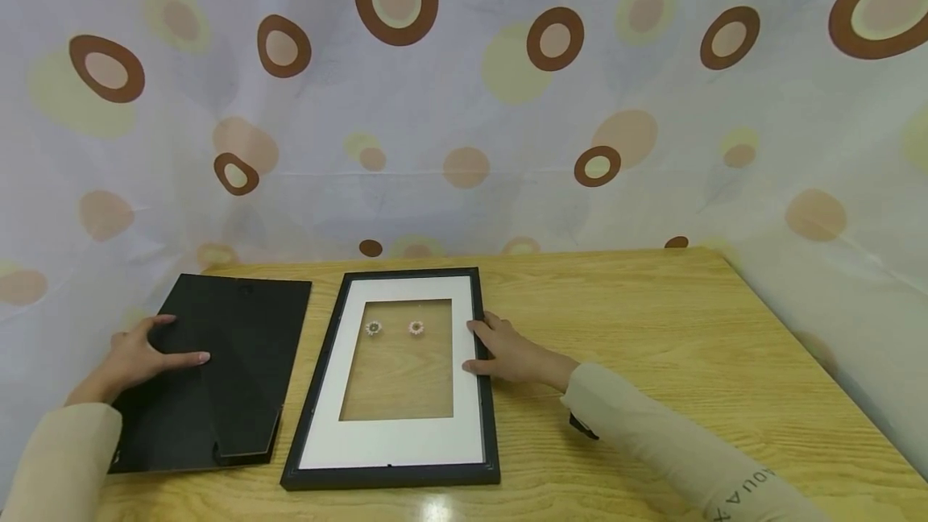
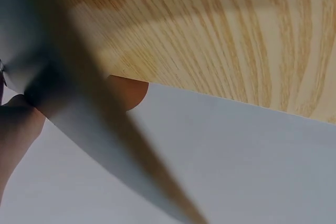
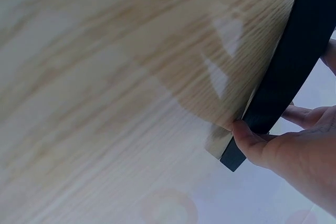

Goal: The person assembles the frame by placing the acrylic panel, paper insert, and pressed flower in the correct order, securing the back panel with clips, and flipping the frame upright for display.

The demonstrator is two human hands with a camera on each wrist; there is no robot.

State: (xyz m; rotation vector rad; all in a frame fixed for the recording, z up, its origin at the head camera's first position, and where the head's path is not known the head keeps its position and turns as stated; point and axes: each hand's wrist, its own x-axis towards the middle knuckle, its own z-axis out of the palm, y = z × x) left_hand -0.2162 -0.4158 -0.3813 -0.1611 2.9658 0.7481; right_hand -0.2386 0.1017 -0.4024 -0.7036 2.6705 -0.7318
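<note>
A black picture frame (image 1: 391, 475) with a white mat (image 1: 391, 445) lies face up on the table. Two small flower-shaped pieces (image 1: 416, 329) show in its mat's window. My right hand (image 1: 518, 353) grips the frame's right side, thumb and forefinger over the edge onto the mat. In the right wrist view, fingers hold the frame's black side (image 3: 278, 72). To the left is a black frame back (image 1: 232, 345) with a stand flap. My left hand (image 1: 138, 357) holds its left edge, thumb spread across the top. The back's brown edge (image 2: 100, 98) looms blurred in the left wrist view.
Both things lie side by side on a wood-grain table (image 1: 616, 304), with a narrow strip of wood between them. A white cloth (image 1: 464, 103) with brown and yellow circles hangs behind the table and along its sides. A small black piece (image 1: 582, 425) shows beneath the right sleeve.
</note>
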